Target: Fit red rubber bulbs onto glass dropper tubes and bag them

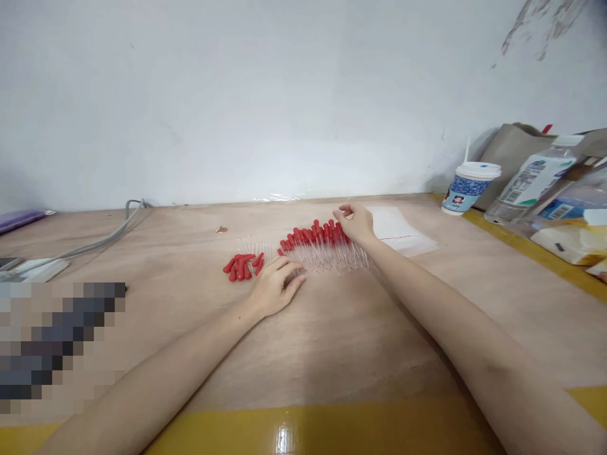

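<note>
Left hand (279, 285): loosely curled at the near left of the row; whether gripping, impossible to tell.
Right hand (355, 221): fingertips drawn together at the right-end bulbs; hold unclear.
Red-capped tubes (313, 236): fanned across the bench (332, 341) between both hands.
Loose red bulbs (241, 268): heaped left, beside bare clear tubes (253, 245).
Tube handling: probably best done lightly, by the bulbs, without bending thin stems.

loose bulbs (241, 268) left of droppers (316, 235) | sheet (392, 222) right of droppers | cup (466, 189) left of bottle (537, 175)
</note>
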Tool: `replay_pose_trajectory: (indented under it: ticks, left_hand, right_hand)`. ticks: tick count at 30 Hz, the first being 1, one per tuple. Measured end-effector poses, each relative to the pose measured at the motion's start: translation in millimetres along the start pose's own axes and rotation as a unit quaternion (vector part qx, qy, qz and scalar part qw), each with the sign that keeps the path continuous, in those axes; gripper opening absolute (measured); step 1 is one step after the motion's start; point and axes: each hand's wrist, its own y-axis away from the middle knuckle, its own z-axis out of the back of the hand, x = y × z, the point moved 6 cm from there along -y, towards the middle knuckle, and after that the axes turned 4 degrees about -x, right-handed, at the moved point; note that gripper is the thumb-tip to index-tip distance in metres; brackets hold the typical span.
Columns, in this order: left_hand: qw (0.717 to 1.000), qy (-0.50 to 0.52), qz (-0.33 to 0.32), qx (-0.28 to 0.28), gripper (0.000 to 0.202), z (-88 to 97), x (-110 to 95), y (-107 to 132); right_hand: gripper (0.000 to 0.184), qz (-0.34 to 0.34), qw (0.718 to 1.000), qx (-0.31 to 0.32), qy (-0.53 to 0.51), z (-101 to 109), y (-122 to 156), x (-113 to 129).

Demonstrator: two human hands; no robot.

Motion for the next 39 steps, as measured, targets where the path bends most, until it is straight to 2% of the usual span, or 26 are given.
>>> replay_pose_trajectory:
  ticks: [2,5,7,9,12,15,17,19,23,29,33,39]
  left_hand:
    - [0.999,-0.037,0.005,-0.019,0.018,2.5,1,0]
    - [0.989,-0.122,0.050,-0.064,0.017,13.3,8,2]
    - [0.974,-0.178,0.101,-0.101,0.020,26.0,17,5]
    - [0.953,-0.218,0.167,-0.127,0.026,39.7,31,9]
    - [0.921,-0.230,0.293,-0.113,0.038,52.0,62,19]
    - [0.903,-0.166,0.393,-0.053,0.048,46.3,94,29]
    - [0.915,-0.110,0.388,-0.020,0.048,36.3,105,29]
    - [0.933,-0.082,0.349,-0.006,0.046,27.9,108,25]
    - [0.956,-0.061,0.287,-0.001,0.042,18.1,101,16]
    - [0.976,-0.038,0.213,0.024,0.038,10.2,85,6]
    - [0.979,-0.030,0.202,0.023,0.035,11.7,79,7]
    - [0.974,-0.030,0.224,-0.012,0.031,15.6,80,10]
  right_hand:
    - [0.022,0.011,0.999,-0.035,0.005,8,8,1]
    - [0.018,0.069,0.997,-0.036,0.021,18,33,16]
    - [0.016,0.133,0.991,-0.001,0.031,18,57,33]
    - [0.015,0.206,0.974,0.082,0.039,9,86,51]
    - [0.015,0.294,0.945,0.137,0.041,2,122,70]
    - [0.016,0.341,0.928,0.144,0.043,1,137,76]
    - [0.017,0.341,0.927,0.144,0.050,2,138,75]
    - [0.016,0.330,0.931,0.143,0.057,2,135,73]
    - [0.016,0.300,0.940,0.147,0.073,-3,128,75]
    - [0.017,0.241,0.951,0.166,0.094,-24,118,92]
    - [0.017,0.207,0.955,0.178,0.112,-43,113,102]
    - [0.014,0.161,0.959,0.163,0.167,-62,107,101]
